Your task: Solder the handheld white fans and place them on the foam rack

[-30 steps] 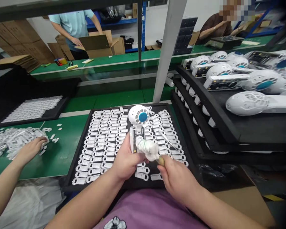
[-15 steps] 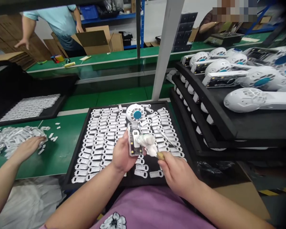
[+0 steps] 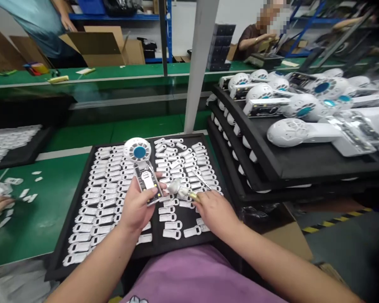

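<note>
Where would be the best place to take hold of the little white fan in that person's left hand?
Take the handheld fan by its clear handle, coming from the near side, with fingers wrapping around it, as the left hand does. The handle is long and narrow, so it suits a wrapped grip, and the round head with its blue hub stays free.

"What colours jump out on that near tray?"

"The black tray (image 3: 54, 269) is packed with rows of white clips (image 3: 104, 198), a tidy repeating pattern."

"And the fan (image 3: 139, 158) over them?"

"It has a white ring around a teal hub (image 3: 139, 152). The crumpled cloth (image 3: 178, 189) to its right is white too, beside a small gold tip (image 3: 192, 195)."

"Anything else?"

"There's a green bench mat (image 3: 41, 210) on the left and a pinkish-purple shirt (image 3: 192, 273) along the near edge. Yellow-and-black striped floor tape (image 3: 331, 223) runs off to the right, and far left there's a teal shirt (image 3: 28, 21)."
</note>
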{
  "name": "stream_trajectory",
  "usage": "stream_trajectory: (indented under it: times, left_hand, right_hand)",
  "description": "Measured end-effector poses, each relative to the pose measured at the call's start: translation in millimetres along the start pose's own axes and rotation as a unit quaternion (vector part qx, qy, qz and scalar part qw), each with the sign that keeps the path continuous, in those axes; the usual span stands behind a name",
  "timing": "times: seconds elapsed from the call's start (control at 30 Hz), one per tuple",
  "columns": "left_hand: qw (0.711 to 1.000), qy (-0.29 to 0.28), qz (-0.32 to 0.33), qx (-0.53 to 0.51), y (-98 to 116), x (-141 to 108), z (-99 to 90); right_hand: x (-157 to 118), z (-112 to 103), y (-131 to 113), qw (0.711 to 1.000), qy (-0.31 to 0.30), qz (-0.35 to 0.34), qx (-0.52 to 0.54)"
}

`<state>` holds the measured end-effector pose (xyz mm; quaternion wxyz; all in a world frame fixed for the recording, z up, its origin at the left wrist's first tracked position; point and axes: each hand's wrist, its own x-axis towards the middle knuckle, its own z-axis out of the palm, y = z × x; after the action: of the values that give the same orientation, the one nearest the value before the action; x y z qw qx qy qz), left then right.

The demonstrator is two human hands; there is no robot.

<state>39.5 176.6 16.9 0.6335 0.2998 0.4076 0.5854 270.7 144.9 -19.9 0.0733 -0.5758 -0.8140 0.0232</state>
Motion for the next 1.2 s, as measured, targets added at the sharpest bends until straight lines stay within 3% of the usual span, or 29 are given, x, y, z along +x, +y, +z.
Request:
stream_trajectory:
  times: [0.17, 0.33, 0.47, 0.57, 0.67, 0.73, 0.8, 0.9, 1.0, 1.1, 1.2]
  left_hand:
    - [0.997, -0.039, -0.061, 0.035, 11, -7, -1.7]
    - [0.993, -0.037, -0.105, 0.036, 9, -13, 4.9]
    - [0.995, -0.04, -0.089, 0.034, 5, -17, 12.3]
    - [0.994, -0.042, -0.088, 0.043, 3, -20, 17.3]
    - [0.991, -0.061, -0.091, 0.071, -3, -21, 22.2]
    - [0.983, -0.093, -0.112, 0.115, -8, -23, 25.6]
    - [0.961, -0.149, -0.136, 0.19, -13, -26, 28.6]
    - [0.909, -0.274, -0.181, 0.258, -15, -33, 30.1]
    - [0.873, -0.355, -0.248, 0.224, -9, -37, 27.9]
    - [0.857, -0.371, -0.284, 0.217, -2, -38, 24.8]
    - [0.868, -0.344, -0.275, 0.229, 1, -39, 24.0]
  right_hand:
    - [35, -5, 12, 0.999, -0.015, 0.052, 0.001]
    - [71, -2, 32, 0.996, -0.02, 0.083, 0.02]
    - [74, 1, 39, 0.994, -0.007, 0.089, 0.069]
    - [65, -11, 38, 0.99, 0.019, 0.081, 0.114]
    - [51, -40, 26, 0.973, 0.135, 0.016, 0.188]
    - [43, -61, 12, 0.938, 0.257, -0.057, 0.227]
    - [42, -78, -1, 0.913, 0.326, -0.109, 0.218]
    - [54, -84, -8, 0.933, 0.292, -0.104, 0.184]
    - [60, -78, 1, 0.952, 0.227, -0.062, 0.197]
    - [42, -79, 7, 0.953, 0.213, -0.105, 0.187]
    - [11, -89, 8, 0.96, 0.173, -0.168, 0.139]
